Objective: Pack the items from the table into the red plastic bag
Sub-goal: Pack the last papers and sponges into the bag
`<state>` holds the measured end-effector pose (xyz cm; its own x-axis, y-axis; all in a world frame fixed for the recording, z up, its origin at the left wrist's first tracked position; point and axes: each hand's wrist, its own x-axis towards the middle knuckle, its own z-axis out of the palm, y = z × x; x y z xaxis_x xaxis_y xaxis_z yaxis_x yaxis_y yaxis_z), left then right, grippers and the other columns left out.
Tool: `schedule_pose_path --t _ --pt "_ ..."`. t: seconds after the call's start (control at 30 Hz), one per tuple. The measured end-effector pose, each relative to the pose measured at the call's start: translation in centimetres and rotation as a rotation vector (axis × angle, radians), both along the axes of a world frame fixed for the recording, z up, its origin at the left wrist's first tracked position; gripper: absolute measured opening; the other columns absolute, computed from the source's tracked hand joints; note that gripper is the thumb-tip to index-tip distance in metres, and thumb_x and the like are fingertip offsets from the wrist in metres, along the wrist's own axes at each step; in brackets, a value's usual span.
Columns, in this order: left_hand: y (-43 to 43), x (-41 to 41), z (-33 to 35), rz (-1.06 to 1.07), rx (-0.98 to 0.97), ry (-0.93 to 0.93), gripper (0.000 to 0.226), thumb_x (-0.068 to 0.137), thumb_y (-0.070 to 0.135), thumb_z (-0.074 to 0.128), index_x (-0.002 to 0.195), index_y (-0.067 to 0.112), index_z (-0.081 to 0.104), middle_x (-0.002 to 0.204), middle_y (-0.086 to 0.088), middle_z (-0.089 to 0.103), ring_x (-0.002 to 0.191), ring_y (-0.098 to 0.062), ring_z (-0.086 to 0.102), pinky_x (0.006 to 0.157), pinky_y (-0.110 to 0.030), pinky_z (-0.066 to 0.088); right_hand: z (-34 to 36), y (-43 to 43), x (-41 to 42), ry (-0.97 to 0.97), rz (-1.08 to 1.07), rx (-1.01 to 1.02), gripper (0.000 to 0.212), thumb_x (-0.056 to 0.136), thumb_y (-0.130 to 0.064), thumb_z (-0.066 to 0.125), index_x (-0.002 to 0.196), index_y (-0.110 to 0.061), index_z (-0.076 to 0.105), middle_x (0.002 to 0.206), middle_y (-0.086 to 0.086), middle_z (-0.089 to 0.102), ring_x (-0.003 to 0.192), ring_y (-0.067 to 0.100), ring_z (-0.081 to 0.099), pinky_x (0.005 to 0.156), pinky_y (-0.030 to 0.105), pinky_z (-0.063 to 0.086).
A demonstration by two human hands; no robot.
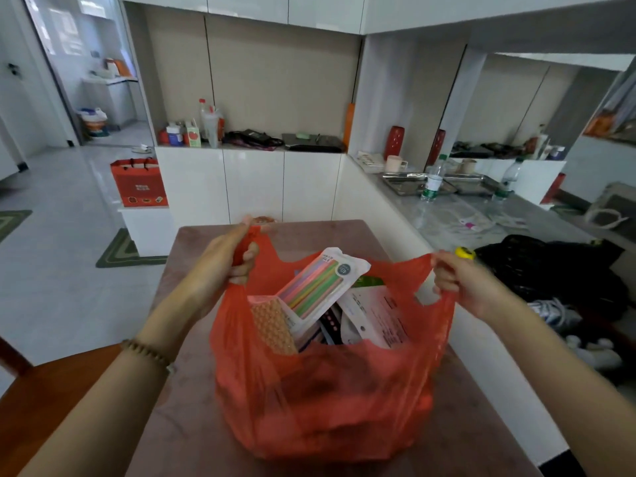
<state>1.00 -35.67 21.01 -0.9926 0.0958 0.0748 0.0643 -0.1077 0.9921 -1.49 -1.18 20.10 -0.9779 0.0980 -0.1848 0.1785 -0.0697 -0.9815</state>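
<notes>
Both forearms reach up to the red plastic bag (323, 390), left hand (220, 266) and right hand (461, 280) fingers gripping its handles.

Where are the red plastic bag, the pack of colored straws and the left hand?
red plastic bag (330, 401), head view, on its front wall.
pack of colored straws (316, 284), head view, on the striped middle.
left hand (223, 263), head view, on its back, gripping a handle.

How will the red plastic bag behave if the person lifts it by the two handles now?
The red plastic bag looks thin and floppy, so it will probably sag and stretch under the load. The left hand and right hand each grip a handle, so it should rise fairly evenly. The tall straw pack sticks out and may shift or tip.
</notes>
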Motion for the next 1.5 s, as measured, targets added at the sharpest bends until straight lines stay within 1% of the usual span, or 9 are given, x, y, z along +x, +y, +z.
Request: schedule_pose_path --t 0.07,0.2,0.77,0.93,1.03,1.1,1.17,1.27,1.5 --pt "0.4 -0.4 0.5 0.011 -0.030 0.001 0.042 0.097 0.044 0.038 0.107 0.011 0.062 0.057 0.007 0.031 0.045 -0.008 0.019 0.043 -0.021 0.014 2.6 0.4 -0.2 -0.015 0.176 -0.128 0.030 0.097 -0.018 0.039 0.068 -0.014 0.047 0.034 -0.010 0.024 0.027 0.003 0.021 0.036 0.017 0.031" --pt "0.8 -1.9 2.3 0.110 -0.060 0.011 0.040 0.096 0.041 0.042 0.112 0.010 0.062 0.055 0.010 0.025 0.043 -0.004 0.021 0.039 -0.017 0.018 5.6 -1.6 -1.9 0.136 0.261 0.135 0.031 0.090 -0.019 0.058 0.062 -0.018 0.047 0.041 -0.012 0.025 0.035 0.003 0.021 0.035 0.016 0.021" --pt "1.4 -6.8 5.5 0.277 -0.099 0.051 0.050 0.087 0.053 0.051 0.114 0.012 0.061 0.058 0.010 0.030 0.048 -0.006 0.025 0.049 -0.021 0.022 8.9 -5.4 -9.2 0.354 0.175 0.471 0.014 0.075 -0.020 0.077 0.072 -0.013 0.066 0.048 -0.010 0.047 0.047 0.008 0.034 0.045 0.021 0.027" --pt "2.2 -8.0 4.7 0.239 -0.202 0.085 0.032 0.088 0.046 0.055 0.089 0.014 0.055 0.056 0.009 0.037 0.040 -0.003 0.031 0.044 -0.020 0.026 6.5 -6.0 -9.8 0.467 0.188 0.579 0.016 0.083 -0.017 0.070 0.096 -0.007 0.069 0.078 -0.001 0.063 0.069 0.008 0.053 0.050 0.004 0.039" --pt "3.2 -8.4 4.3 0.220 -0.287 0.068 0.034 0.091 0.042 0.054 0.065 0.021 0.047 0.044 0.011 0.043 0.032 0.000 0.036 0.041 -0.018 0.030 4.8 -7.6 -10.1 0.457 0.311 0.684 0.031 0.090 -0.032 0.060 0.095 -0.003 0.069 0.091 0.012 0.071 0.081 0.024 0.062 0.073 0.025 0.048" --pt "3.4 -8.5 4.0 0.219 -0.338 0.055 0.033 0.092 0.040 0.053 0.065 0.022 0.048 0.042 0.012 0.047 0.031 0.002 0.041 0.038 -0.011 0.032 3.9 -8.7 -10.3 0.403 0.403 0.782 0.044 0.093 -0.045 0.047 0.092 -0.006 0.068 0.080 0.004 0.069 0.075 0.019 0.062 0.073 0.032 0.047" --pt "3.1 -8.0 3.7 0.258 -0.356 0.056 0.032 0.094 0.038 0.051 0.071 0.016 0.057 0.043 0.011 0.052 0.035 0.003 0.046 0.037 -0.008 0.033 3.0 -9.5 -10.5 0.367 0.453 0.751 0.032 0.099 -0.027 0.041 0.094 -0.011 0.068 0.061 -0.012 0.057 0.058 -0.003 0.052 0.061 0.018 0.040" --pt "2.3 -7.3 2.7 0.307 -0.472 0.060 0.039 0.098 0.037 0.039 0.088 0.010 0.065 0.060 0.005 0.054 0.052 -0.005 0.048 0.040 -0.007 0.035 1.2 -10.3 -10.2 0.366 0.403 0.704 0.036 0.101 -0.015 0.036 0.094 -0.006 0.070 0.047 -0.008 0.050 0.038 -0.004 0.047 0.048 0.012 0.034" --pt "0.9 -7.3 1.0 0.349 -0.432 -0.035 0.031 0.097 0.022 0.047 0.084 -0.001 0.064 0.063 -0.008 0.059 0.035 -0.002 0.050 0.039 -0.014 0.042 -0.7 -9.5 -9.8 0.358 0.422 0.609 0.024 0.098 -0.012 0.046 0.085 -0.004 0.064 0.057 0.005 0.056 0.035 0.000 0.047 0.042 0.014 0.037"
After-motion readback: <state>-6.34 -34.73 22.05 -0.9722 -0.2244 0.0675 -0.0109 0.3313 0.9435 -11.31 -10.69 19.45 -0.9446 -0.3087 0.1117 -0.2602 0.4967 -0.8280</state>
